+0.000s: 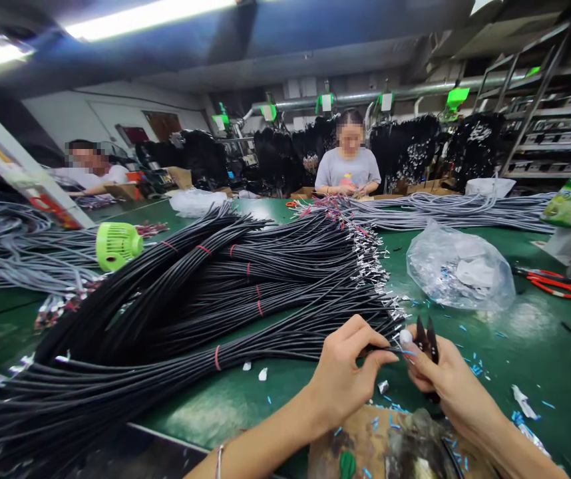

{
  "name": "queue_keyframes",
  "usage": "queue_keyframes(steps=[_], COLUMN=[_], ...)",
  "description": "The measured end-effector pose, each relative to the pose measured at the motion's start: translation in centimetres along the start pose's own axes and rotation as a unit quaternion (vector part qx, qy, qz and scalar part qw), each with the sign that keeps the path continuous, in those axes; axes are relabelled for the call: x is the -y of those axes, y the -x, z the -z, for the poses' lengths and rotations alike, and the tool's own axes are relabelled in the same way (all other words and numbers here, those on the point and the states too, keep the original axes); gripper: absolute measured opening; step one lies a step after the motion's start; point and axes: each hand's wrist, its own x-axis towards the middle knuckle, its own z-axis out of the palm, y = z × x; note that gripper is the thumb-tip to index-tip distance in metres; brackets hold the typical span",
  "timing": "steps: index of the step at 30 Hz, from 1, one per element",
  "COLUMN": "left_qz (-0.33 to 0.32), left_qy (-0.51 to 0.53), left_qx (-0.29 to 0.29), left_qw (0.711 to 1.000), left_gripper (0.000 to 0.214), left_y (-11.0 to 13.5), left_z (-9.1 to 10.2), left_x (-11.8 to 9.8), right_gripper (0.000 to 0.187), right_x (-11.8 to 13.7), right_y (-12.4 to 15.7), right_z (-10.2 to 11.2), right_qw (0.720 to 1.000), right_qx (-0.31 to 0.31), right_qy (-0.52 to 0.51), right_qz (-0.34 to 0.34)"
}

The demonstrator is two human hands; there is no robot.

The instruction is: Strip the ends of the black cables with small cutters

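Between thumb and fingers, my left hand (348, 362) pinches the end of a black cable (390, 350). Close beside it, my right hand (440, 369) is closed around dark cutting pliers (426, 339), whose pointed jaws stick up apart. A thin blue wire (405, 352) from the cable end meets my right thumb, which has a white wrap on its tip. Left of my hands lie bundles of black cables (285, 319), tied with red bands (217, 358). Their stripped, silvery ends (373, 259) point right.
A clear plastic bag of scraps (460, 266) and red-handled scissors (552, 283) lie to the right. Blue wire bits litter the green table (520, 339). A green fan (117, 246) stands left. Grey cables (455, 209) run along the far side, where a co-worker (348, 163) sits.
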Motion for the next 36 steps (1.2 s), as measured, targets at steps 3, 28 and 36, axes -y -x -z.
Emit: queue_keyframes(steps=[3, 28, 36], left_qz=[0.028, 0.073, 0.027], left_qy=[-0.015, -0.017, 0.002], left_qx=[0.02, 0.009, -0.015], left_qw=[0.999, 0.997, 1.0], left_gripper=[0.015, 0.02, 0.013], left_y=[0.2, 0.6, 0.9], left_z=[-0.4, 0.1, -0.3], left_x=[0.0, -0.8, -0.7], right_gripper=[0.034, 0.015, 0.013], right_x=[0.0, 1.8, 1.6], right_y=[0.1, 1.1, 1.3], right_z=[-0.6, 1.4, 0.4], right_qw=[0.999, 0.885, 0.933], right_qx=[0.004, -0.075, -0.104], right_qy=[0.04, 0.363, 0.278], right_qz=[0.035, 0.28, 0.206])
